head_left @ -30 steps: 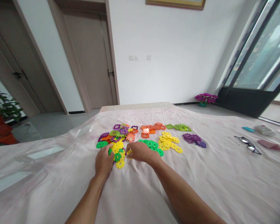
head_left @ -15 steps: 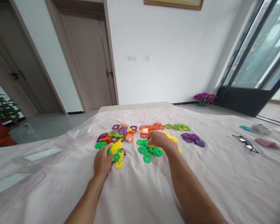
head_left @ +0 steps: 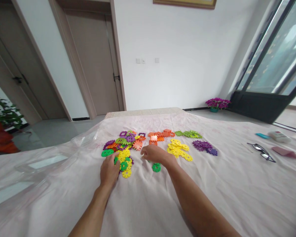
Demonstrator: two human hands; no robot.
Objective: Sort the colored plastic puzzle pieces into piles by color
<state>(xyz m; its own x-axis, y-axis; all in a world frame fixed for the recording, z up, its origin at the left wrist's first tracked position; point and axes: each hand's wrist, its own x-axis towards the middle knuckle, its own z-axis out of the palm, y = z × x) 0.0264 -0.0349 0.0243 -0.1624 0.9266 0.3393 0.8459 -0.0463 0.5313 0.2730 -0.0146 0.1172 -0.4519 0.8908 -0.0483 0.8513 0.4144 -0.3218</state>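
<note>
My left hand (head_left: 110, 168) rests at the near left edge of a mixed pile of toothed plastic discs and squares, its fingers lying beside yellow discs (head_left: 123, 154) and a green disc (head_left: 123, 165). My right hand (head_left: 154, 154) hovers over the green discs, covering most of them; one green disc (head_left: 156, 167) shows below the wrist. Its fingers are slightly apart and point toward the mixed pile, with nothing visible in them. Orange pieces (head_left: 160, 135) lie just beyond that hand, and a yellow pile (head_left: 179, 149) sits to its right.
Light green pieces (head_left: 191, 134) and purple pieces (head_left: 202, 146) lie farther right on the pale cloth (head_left: 143, 204). Glasses (head_left: 261, 152), a pink cloth (head_left: 284, 152) and a white packet (head_left: 278, 136) are at the right. Clear plastic packaging (head_left: 37, 164) lies at the left.
My right hand has moved left, from beside the yellow pile to over the green discs, uncovering the yellow pile. My left hand has stayed by the mixed pile.
</note>
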